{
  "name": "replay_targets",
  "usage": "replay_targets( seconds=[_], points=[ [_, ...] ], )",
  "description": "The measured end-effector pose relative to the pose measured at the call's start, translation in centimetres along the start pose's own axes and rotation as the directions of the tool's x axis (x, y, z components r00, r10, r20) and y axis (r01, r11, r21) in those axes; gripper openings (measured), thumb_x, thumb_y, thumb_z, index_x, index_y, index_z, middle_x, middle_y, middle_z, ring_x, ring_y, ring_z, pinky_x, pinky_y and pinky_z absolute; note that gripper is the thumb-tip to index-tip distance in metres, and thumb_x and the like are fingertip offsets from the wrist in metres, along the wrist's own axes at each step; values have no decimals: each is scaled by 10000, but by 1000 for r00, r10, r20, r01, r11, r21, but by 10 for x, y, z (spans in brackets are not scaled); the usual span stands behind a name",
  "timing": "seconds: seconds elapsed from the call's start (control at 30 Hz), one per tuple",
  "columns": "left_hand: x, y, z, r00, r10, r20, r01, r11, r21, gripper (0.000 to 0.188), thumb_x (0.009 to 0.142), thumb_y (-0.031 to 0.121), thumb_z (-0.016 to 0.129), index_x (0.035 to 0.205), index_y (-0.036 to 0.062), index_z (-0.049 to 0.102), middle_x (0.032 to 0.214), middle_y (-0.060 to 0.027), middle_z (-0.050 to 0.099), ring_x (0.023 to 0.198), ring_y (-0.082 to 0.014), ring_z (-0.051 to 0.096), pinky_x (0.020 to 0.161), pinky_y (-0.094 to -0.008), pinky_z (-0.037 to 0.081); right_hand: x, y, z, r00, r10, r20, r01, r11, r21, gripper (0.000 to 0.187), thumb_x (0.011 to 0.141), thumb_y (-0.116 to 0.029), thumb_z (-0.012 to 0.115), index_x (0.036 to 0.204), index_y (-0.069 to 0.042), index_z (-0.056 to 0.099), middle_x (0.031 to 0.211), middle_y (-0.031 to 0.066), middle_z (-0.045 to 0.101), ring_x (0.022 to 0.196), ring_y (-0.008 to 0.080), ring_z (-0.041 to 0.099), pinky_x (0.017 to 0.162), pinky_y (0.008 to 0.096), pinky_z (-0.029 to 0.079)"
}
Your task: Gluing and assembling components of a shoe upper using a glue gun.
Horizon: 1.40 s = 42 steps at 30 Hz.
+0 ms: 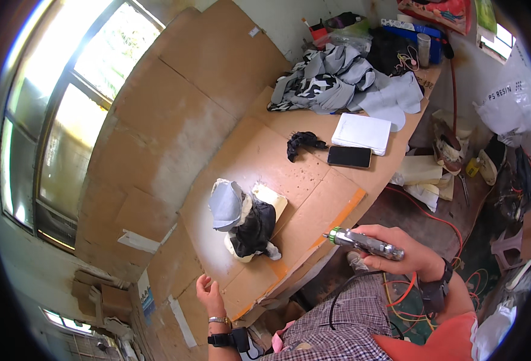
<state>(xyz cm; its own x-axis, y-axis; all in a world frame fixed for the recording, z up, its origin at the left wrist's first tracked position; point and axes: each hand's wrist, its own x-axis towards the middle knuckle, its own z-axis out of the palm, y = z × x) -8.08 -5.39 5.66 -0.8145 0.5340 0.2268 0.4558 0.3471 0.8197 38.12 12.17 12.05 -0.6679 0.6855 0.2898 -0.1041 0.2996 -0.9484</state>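
— Right hand (pixel 415 248)?
— Closed round slim, green-ringed silver metal tool (pixel 369 243), tip near edge of brown cardboard-covered bench (pixel 310 180).
— Left hand (pixel 210 293)?
— Half open, nothing held, just beside bench.

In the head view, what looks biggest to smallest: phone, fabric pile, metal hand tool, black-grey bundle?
1. Fabric pile
2. Black-grey bundle
3. Unsure: metal hand tool and phone; the tool is nearer the camera.

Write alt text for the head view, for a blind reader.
A person's right hand holds a silver and green tool beside a cardboard-topped table; the empty left hand is near a grey and black bundle. Farther back lie a phone, white paper and piled cloth.
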Motion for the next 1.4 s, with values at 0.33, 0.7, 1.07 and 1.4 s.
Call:
replay_targets(
  seconds=[0.33,0.7,1.07,1.4],
  points=[
    [-14,-36,-43,991,-90,-95,75,986,-148,381,729,12,623,1107,14,582,991,-77,622,776,-138,574,693,-272,487,-16,-65,28,988,-37,149,72,970,-232,570,785,-67,690,1303,-59,452,1007,131,630,816,255,651,698,326,507],
    [-19,-88,-61,966,-236,-104,198,937,-288,257,797,12,574,1053,-2,577,945,-79,595,691,-129,587,624,-244,524,41,-147,96,923,141,358,-19,946,-324,578,787,-71,705,1308,-63,456,1101,147,622,904,232,646,786,314,504],
    [-15,-134,-72,930,-342,-133,247,852,-461,176,774,21,594,943,-21,623,828,-72,641,699,-132,616,632,-257,526,136,-202,131,812,370,451,-127,867,-482,571,840,-116,675,1341,-66,406,1001,109,606,808,183,613,724,312,497],
    [-9,-152,-60,900,-427,-89,357,838,-413,178,812,40,620,974,-36,625,801,-54,632,688,-104,604,608,-252,539,223,-225,121,840,391,376,-168,846,-506,475,818,-38,664,1262,-19,494,902,28,631,777,78,579,684,235,470]
  ],
)
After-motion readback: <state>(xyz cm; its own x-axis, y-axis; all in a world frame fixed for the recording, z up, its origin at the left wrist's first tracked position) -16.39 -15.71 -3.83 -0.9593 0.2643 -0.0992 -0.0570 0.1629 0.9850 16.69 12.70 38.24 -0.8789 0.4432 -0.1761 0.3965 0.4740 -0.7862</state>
